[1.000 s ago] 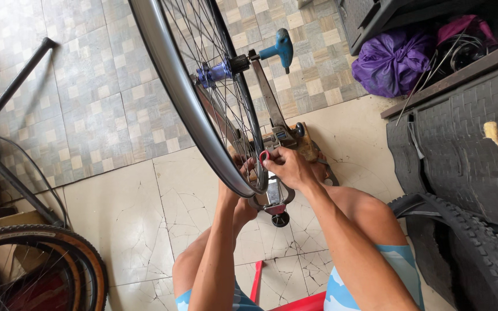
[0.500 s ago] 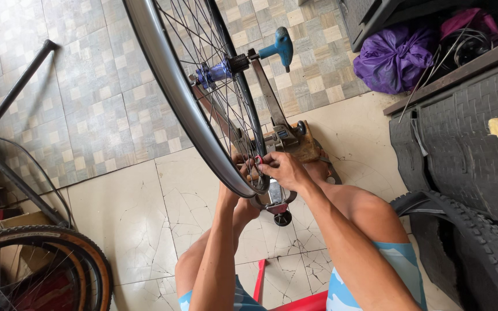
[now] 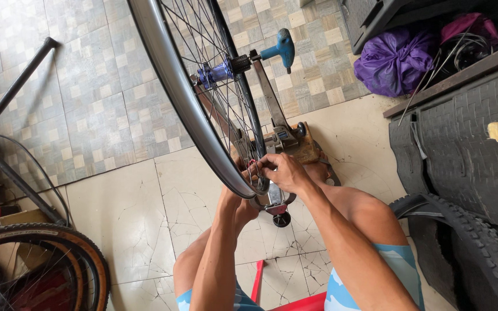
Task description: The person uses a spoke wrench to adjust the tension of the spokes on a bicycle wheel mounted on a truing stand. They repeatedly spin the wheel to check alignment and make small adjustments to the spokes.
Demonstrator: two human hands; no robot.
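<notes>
A bare bicycle wheel with a silver rim (image 3: 171, 86), thin spokes and a blue hub (image 3: 214, 73) stands in a truing stand (image 3: 278, 135) on the floor. My right hand (image 3: 280, 173) pinches at the spokes by the bottom of the rim, fingers closed around a small red-tipped tool. Most of my left hand (image 3: 238, 201) is hidden behind the rim; it reaches up to the same spot from below. A blue handle (image 3: 283, 49) sticks out at the top of the stand's arm.
Black tyres (image 3: 468, 173) are stacked at the right, with a purple bag (image 3: 393, 60) behind them. A tan-walled wheel (image 3: 41, 265) leans at the bottom left, next to a black bike frame tube (image 3: 12, 92). A red stool edge (image 3: 295, 302) is below my knees.
The view has drifted slightly, so the wheel and stand sit a little to the left. My right hand stays at the rim's bottom with small finger movements.
</notes>
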